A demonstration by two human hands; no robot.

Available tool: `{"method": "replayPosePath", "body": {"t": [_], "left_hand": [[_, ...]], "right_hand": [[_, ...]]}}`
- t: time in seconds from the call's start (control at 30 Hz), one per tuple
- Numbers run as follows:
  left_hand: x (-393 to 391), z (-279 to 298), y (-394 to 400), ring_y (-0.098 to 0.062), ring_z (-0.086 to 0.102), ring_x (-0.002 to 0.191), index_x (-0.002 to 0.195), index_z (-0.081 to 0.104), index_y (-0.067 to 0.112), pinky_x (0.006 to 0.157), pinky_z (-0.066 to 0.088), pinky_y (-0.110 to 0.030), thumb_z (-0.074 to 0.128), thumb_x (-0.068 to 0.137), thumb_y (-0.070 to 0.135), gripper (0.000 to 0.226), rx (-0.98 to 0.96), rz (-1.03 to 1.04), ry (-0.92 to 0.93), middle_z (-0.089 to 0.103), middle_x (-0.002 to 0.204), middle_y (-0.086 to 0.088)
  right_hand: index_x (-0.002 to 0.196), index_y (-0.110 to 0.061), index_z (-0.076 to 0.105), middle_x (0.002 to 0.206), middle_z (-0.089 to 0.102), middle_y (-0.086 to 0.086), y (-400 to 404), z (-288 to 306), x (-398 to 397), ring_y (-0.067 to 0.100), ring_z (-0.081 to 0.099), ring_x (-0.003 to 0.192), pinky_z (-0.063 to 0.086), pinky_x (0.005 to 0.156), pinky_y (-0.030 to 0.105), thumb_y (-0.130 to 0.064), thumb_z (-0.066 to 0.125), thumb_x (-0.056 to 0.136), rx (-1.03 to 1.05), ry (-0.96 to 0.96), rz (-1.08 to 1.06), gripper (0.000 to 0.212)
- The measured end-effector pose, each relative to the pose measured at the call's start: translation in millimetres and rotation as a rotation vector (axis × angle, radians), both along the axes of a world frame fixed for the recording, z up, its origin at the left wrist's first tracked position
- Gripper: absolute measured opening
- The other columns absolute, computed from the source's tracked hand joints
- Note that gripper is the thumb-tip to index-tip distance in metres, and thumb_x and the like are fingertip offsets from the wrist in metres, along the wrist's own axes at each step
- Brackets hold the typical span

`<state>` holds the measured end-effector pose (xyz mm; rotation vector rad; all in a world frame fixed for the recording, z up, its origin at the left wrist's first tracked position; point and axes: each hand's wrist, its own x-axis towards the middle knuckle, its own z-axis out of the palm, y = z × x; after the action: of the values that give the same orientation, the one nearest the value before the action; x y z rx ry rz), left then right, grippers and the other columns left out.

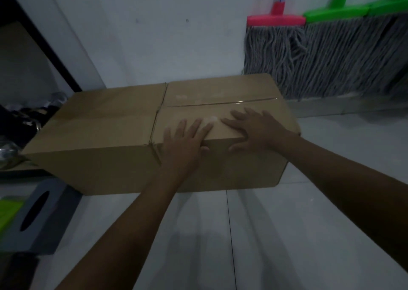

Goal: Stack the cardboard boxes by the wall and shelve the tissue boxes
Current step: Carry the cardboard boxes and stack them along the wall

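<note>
Two brown cardboard boxes stand side by side against the white wall, touching: the left cardboard box (97,122) and the right cardboard box (220,104), whose top seam is taped. My left hand (185,141) lies flat on the near top edge of the right box, fingers straight. Beside it my right hand (254,130) presses on the same top with fingers spread. A grey tissue box (37,214) with an oval slot sits at the lower left.
A black shelf frame (44,40) rises at the left, with dark and shiny items (28,117) on a level behind the boxes. A pink-headed mop (273,47) and green-headed mops (353,53) hang on the right wall. A green thing (8,210) lies beside the tissue box. Pale floor tiles (287,234) lie below.
</note>
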<state>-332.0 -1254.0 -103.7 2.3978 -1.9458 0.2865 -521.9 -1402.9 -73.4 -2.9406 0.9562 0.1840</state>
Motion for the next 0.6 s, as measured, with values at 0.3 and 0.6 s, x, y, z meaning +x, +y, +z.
{"method": "replayPosePath", "body": {"t": [0.3,0.6], "left_hand": [[20,1,13,-0.034,0.032,0.15,0.16,0.024,0.035,0.111,0.033,-0.058,0.029,0.095,0.069,0.073,-0.063,-0.073,-0.083,0.03,0.165,-0.001],[74,31,109,-0.032,0.034,0.149,0.156,0.037,0.033,0.113,0.032,-0.057,0.053,0.093,0.043,0.065,-0.215,0.232,-0.141,0.036,0.163,-0.002]], "right_hand": [[0.155,-0.042,0.016,0.165,0.015,-0.003,18,5,15,0.029,0.013,0.152,0.017,0.115,0.065,-0.087,0.05,0.074,0.023,-0.111,-0.068,0.099],[0.151,-0.037,0.037,0.16,0.032,0.004,94,10,105,0.031,0.025,0.148,0.021,0.118,0.057,-0.075,0.03,0.073,0.039,-0.428,0.046,0.087]]}}
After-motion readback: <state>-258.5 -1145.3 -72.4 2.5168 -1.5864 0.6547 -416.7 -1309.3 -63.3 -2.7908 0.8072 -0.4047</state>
